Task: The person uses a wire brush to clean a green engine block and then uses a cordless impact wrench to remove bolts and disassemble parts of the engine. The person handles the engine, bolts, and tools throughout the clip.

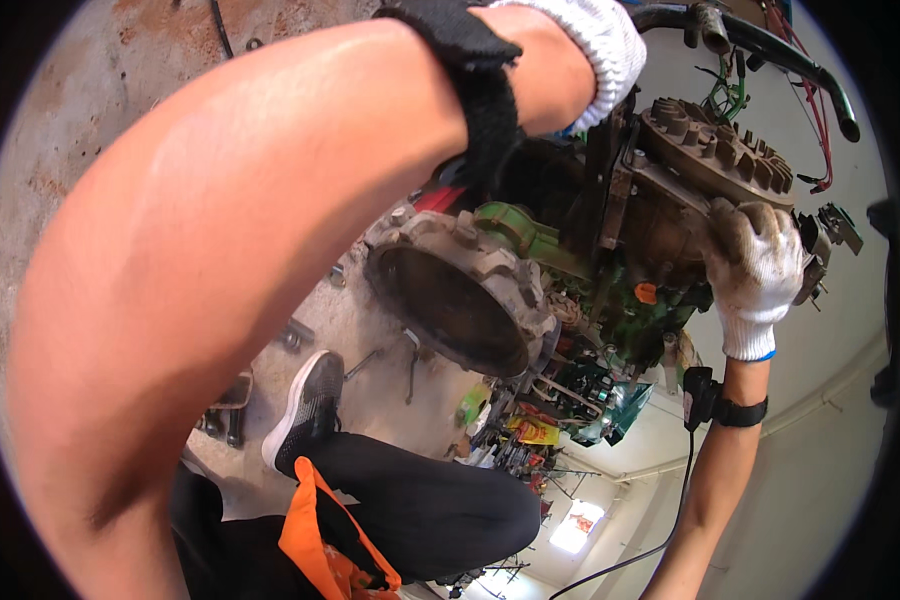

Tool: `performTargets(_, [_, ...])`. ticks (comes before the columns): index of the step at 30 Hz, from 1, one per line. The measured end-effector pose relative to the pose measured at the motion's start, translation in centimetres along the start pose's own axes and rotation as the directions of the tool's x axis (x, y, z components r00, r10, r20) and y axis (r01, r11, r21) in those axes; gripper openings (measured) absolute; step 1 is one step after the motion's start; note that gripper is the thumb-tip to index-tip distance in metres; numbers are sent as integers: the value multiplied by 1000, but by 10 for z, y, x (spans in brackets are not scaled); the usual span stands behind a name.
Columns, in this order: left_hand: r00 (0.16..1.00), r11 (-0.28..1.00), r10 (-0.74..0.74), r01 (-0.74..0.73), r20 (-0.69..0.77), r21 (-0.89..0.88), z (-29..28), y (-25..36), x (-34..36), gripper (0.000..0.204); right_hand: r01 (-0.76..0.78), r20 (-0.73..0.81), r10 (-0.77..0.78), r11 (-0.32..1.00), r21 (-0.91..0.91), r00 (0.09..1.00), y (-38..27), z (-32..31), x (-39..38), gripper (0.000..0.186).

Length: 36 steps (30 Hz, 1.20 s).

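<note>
My right hand [758, 255], in a soiled white knit glove, is closed beside a greasy engine [660, 235]. A flat metal bar [667, 183] runs from a bolt on the engine into this fist. Just above the knuckles sits a rusty finned flywheel [720, 150]. My left arm reaches across the view to the engine's upper side. Of my left hand [612, 55] only the white glove's cuff and back show; its fingers are hidden. Left of the engine, a round, dark-faced tyred wheel [455, 300] is joined to a green housing [515, 228].
A black handlebar tube [770, 50] arches over the engine, with red and green wires hanging near it. Loose tools [410, 365] and metal parts lie on the dusty floor by my shoe [310, 405]. Behind stand cluttered parts and a pale wall. A cable [682, 500] hangs from my right wrist.
</note>
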<state>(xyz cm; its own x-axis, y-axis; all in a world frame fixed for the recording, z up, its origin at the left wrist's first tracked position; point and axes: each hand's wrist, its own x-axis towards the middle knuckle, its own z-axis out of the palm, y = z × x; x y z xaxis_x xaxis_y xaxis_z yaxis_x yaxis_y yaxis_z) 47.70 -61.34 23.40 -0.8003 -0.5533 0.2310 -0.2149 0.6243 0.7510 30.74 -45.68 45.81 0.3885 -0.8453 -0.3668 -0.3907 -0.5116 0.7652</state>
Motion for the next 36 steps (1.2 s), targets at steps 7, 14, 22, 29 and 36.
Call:
performTargets(7, [997,998,60,-60,-44,-4,-10,-6,-27,28,-59,-87,64,997,57,994,-20,-20,12,38])
performTargets(14, [908,917,-375,335,-185,-215,-11,6,-97,51,-280,-110,366,845,456,924,-88,-43,-55,35])
performTargets(22, [877,833,-476,426,-64,-353,91,-76,-186,58,-824,658,612,-17,567,440,-196,50,-178,27])
performTargets(29, [887,826,-451,457,100,-329,132,-73,-215,52,-671,582,349,244,700,734,-238,94,-200,51])
performTargets(36, [901,860,-422,433,102,-272,138,-68,-227,50,-715,602,496,58,697,626,-270,105,-191,37])
